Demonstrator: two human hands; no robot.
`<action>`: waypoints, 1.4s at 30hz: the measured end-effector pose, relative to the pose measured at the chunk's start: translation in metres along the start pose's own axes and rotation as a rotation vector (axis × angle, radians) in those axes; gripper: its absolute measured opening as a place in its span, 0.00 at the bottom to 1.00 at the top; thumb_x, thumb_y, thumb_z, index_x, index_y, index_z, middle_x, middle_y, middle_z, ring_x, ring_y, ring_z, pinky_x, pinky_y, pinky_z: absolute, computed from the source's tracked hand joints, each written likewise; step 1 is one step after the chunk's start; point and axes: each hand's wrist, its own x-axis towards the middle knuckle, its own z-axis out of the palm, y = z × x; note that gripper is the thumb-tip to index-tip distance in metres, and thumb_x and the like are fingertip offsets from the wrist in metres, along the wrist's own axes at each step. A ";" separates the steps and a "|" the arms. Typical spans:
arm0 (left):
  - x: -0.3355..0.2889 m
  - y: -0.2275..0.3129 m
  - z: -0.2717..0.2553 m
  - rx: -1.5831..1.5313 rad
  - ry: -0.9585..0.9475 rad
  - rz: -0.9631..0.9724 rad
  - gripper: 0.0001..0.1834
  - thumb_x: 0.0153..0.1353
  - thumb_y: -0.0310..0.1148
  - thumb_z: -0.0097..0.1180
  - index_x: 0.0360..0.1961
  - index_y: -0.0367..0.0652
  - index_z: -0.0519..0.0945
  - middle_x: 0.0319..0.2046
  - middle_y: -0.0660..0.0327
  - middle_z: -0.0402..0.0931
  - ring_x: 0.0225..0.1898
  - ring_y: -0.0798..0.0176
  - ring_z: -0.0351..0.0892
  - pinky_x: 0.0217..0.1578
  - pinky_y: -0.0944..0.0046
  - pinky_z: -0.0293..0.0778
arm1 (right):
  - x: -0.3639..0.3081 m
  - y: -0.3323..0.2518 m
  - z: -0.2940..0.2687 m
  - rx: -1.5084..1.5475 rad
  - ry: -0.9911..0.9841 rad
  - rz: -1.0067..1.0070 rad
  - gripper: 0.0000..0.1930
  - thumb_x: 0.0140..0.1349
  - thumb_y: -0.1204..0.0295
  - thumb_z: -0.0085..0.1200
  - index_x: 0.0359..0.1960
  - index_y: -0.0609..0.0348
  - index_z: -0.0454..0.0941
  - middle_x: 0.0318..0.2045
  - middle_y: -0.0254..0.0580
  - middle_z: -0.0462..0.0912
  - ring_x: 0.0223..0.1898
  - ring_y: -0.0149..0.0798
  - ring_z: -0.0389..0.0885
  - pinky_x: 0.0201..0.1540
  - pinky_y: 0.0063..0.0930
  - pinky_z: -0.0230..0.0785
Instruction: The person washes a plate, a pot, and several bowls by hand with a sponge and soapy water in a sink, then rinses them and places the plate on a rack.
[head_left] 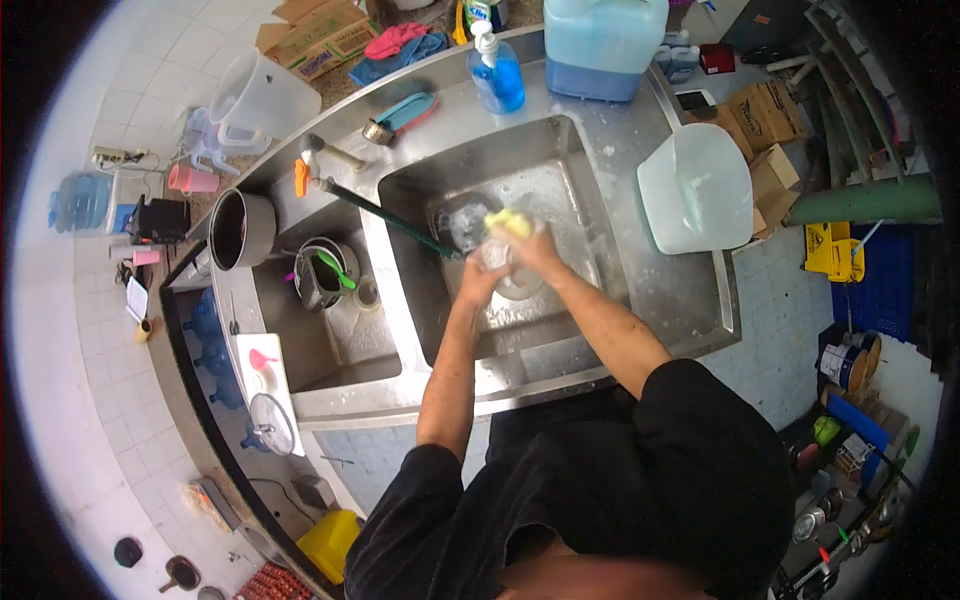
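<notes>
Over the right basin of a steel sink (606, 250), my left hand (484, 280) is closed on a see-through, roundish container (522, 284), its outline blurred against the wet basin floor. My right hand (535, 252) grips a yellow sponge (510, 222) close above that container. Another clear, shiny piece (466, 226) lies in the basin just left of the sponge; its kind is hard to make out. A dark green hose (395, 222) runs from the tap (318, 150) down toward my left hand.
In the left basin stands a metal pot (318, 285) with a green-handled utensil. A larger pot (242, 230), a blue soap pump bottle (497, 78), a big jug of blue liquid (605, 50) and a translucent tub (695, 190) stand around the basins. A glass lid (271, 424) lies on a white board.
</notes>
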 end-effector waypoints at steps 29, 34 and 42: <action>-0.029 0.067 0.008 -0.422 -0.153 -0.115 0.30 0.51 0.25 0.60 0.56 0.34 0.65 0.48 0.51 0.73 0.45 0.54 0.78 0.44 0.53 0.80 | 0.025 -0.012 -0.037 -0.008 0.254 0.044 0.15 0.55 0.65 0.60 0.37 0.67 0.79 0.31 0.49 0.83 0.32 0.42 0.83 0.35 0.33 0.73; -0.028 0.069 0.025 -0.198 0.054 0.104 0.23 0.46 0.18 0.59 0.47 0.34 0.73 0.39 0.56 0.78 0.40 0.61 0.79 0.41 0.62 0.79 | -0.022 -0.052 -0.012 -0.117 0.172 -0.377 0.17 0.50 0.73 0.61 0.45 0.54 0.80 0.40 0.53 0.81 0.41 0.51 0.81 0.43 0.38 0.74; -0.037 0.072 0.029 -0.011 0.024 0.215 0.27 0.45 0.21 0.62 0.51 0.36 0.72 0.44 0.61 0.75 0.45 0.67 0.75 0.45 0.67 0.73 | -0.015 -0.046 -0.022 -0.072 0.030 -0.822 0.15 0.51 0.74 0.56 0.43 0.62 0.76 0.42 0.55 0.79 0.48 0.51 0.78 0.52 0.44 0.68</action>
